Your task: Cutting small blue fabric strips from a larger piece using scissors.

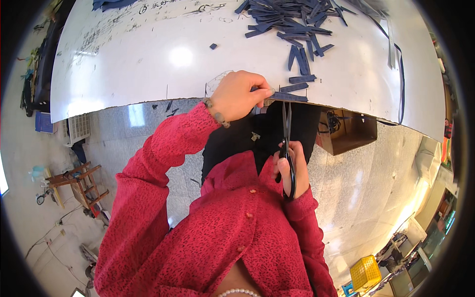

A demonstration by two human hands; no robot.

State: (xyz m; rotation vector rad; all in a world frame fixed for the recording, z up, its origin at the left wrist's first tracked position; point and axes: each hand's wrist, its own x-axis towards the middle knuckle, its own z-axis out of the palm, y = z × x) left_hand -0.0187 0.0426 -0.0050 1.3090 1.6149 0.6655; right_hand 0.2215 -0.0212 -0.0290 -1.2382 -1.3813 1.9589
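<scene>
My left hand (241,95) is at the front edge of the white table (128,74), its thumb and fingers pinching a dark blue fabric strip (291,97) that lies along the edge toward the right. Below that edge my right hand (296,171) grips a pair of scissors (288,143) by the black handles. The blades point up, slightly parted, with their tips beside the strip. Just beyond lie a few loose cut strips (302,78), and farther back spreads a big pile of dark blue strips (289,17).
A small dark scrap (213,46) lies left of the pile. Under the table's edge on the right stands an open cardboard box (349,136). A wooden stool (81,185) is on the floor at left, a yellow basket (365,273) at lower right.
</scene>
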